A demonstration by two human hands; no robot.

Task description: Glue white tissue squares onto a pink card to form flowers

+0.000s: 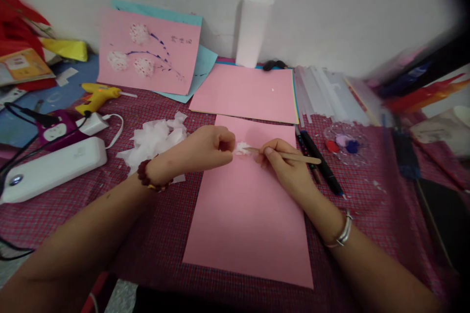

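A sheet of pink paper [249, 225] lies lengthwise in front of me on a checked tablecloth. On its upper part sits a small white paper tuft [241, 146]. My right hand [281, 159] grips a thin wooden stick [301, 157], whose tip touches the tuft from the right. Just left of the tuft, my left hand [216, 146] hovers with thumb and fingers curled together; whatever they may pinch is hidden. Beneath and behind the left wrist is a loose pile of white tissue paper pieces [154, 139].
Behind are stacked coloured sheets [246, 90] and a flower picture [150, 51] leaning on the wall. A yellow glue gun [97, 98] and white power strip [55, 168] with cables lie left. Black markers [323, 164] and a clear paint dish [343, 129] lie right.
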